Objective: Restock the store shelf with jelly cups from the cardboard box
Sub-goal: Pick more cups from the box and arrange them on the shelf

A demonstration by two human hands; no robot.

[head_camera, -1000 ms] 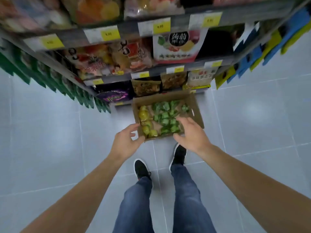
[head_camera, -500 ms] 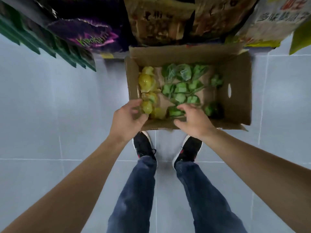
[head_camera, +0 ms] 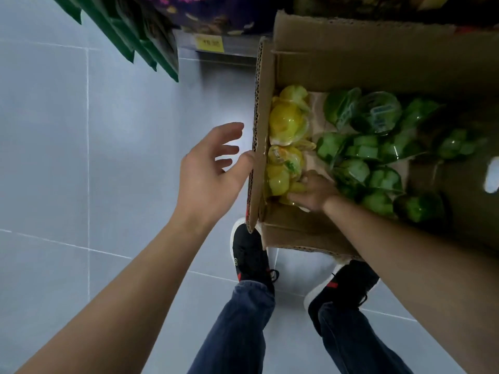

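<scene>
An open cardboard box (head_camera: 359, 52) stands on the floor against the bottom shelf. Yellow jelly cups (head_camera: 287, 122) lie along its left wall and several green jelly cups (head_camera: 378, 147) fill the middle and right. My right hand (head_camera: 313, 191) is inside the box at the near left corner, fingers closed around a yellow jelly cup (head_camera: 280, 182). My left hand (head_camera: 213, 171) hovers just outside the box's left wall, fingers spread, thumb touching the wall's edge, holding nothing.
The bottom shelf edge with a yellow price tag (head_camera: 209, 44) runs behind the box, with a purple snack bag (head_camera: 213, 14) above it. Green packets (head_camera: 140, 41) hang at the upper left. My two black shoes (head_camera: 251, 255) stand on grey tiles just before the box.
The view has dropped much closer to the box. My right hand moved left from the green cups to the yellow ones and closed on one. My left hand let go and opened outside the wall.
</scene>
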